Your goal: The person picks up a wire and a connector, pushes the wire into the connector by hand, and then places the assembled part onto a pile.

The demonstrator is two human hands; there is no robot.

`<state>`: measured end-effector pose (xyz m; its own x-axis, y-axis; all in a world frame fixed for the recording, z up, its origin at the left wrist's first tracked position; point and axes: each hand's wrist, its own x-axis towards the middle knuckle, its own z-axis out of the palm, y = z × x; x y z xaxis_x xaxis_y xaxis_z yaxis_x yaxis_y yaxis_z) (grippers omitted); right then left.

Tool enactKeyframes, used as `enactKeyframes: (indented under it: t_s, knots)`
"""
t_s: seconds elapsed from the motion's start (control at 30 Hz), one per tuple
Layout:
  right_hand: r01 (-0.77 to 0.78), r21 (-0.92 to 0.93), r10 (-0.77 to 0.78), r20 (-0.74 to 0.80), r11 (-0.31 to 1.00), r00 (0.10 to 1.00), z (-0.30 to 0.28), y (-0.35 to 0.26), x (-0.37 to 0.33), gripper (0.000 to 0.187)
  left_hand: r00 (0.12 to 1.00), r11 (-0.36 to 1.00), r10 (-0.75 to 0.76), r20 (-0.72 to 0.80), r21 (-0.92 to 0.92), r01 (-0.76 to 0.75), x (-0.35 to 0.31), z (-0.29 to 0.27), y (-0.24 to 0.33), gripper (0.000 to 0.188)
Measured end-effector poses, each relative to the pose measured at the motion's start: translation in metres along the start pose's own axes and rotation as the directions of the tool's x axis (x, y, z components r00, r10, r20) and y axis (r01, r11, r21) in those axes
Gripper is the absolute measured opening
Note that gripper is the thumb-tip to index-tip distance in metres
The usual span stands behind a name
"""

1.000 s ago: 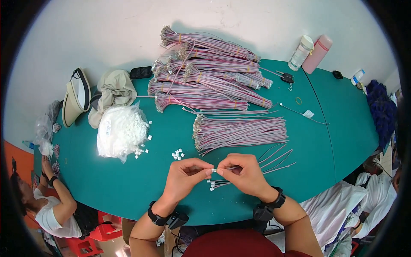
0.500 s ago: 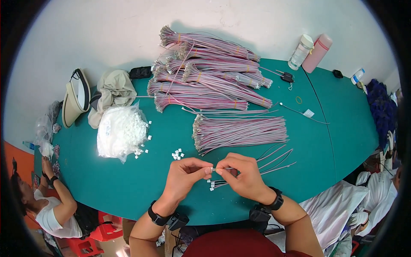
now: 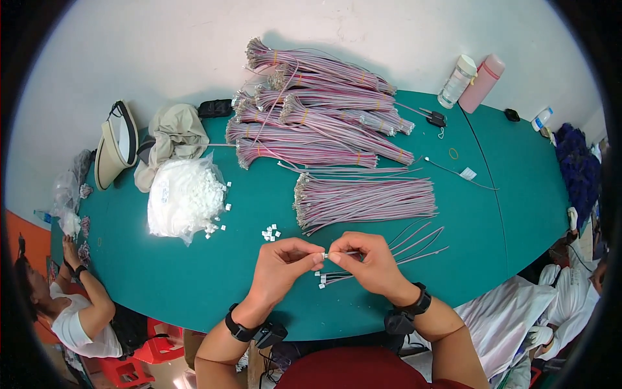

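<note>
Between thumb and forefinger, my left hand (image 3: 280, 267) pinches a small white connector housing (image 3: 324, 255). My right hand (image 3: 372, 264) is closed on a thin cable, its end held right at the housing; the fingertips of both hands nearly meet. Below them, several grey-pink cables (image 3: 414, 256) with white housings on their left ends lie partly under my right hand. A loose row of cables (image 3: 366, 198) with metal-tipped left ends lies just beyond my hands. Several loose white housings (image 3: 271, 233) are scattered beyond my left hand.
Banded cable bundles (image 3: 324, 117) are heaped at the back. A plastic bag of white housings (image 3: 178, 198) sits left, beside a cloth (image 3: 178, 133) and visor cap (image 3: 116, 146). Two bottles (image 3: 481, 84) stand back right. A co-worker (image 3: 81, 311) sits at the left table edge (image 3: 129, 310).
Both hands stay nearly in place, with the fingertips now slightly closer together at the housing. The whole view has shifted a little.
</note>
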<state>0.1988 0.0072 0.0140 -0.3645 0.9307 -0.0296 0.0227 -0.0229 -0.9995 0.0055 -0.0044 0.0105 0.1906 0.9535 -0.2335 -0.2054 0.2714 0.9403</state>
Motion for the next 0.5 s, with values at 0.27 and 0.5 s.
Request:
enactKeyframes:
  t_s: [0.27, 0.5]
  knots:
    - [-0.055, 0.094, 0.054, 0.009, 0.994, 0.998, -0.0008, 0.0009, 0.0010, 0.008, 0.999, 0.998, -0.051, -0.006, -0.049, 0.051, 0.0008, 0.0009, 0.0015, 0.012]
    - [0.148, -0.203, -0.157, -0.029, 0.968, 0.987, 0.0020, -0.0056, -0.0008, 0.004, 0.999, 0.999, -0.038, -0.001, -0.006, 0.038, 0.0004, -0.0005, 0.0002, 0.010]
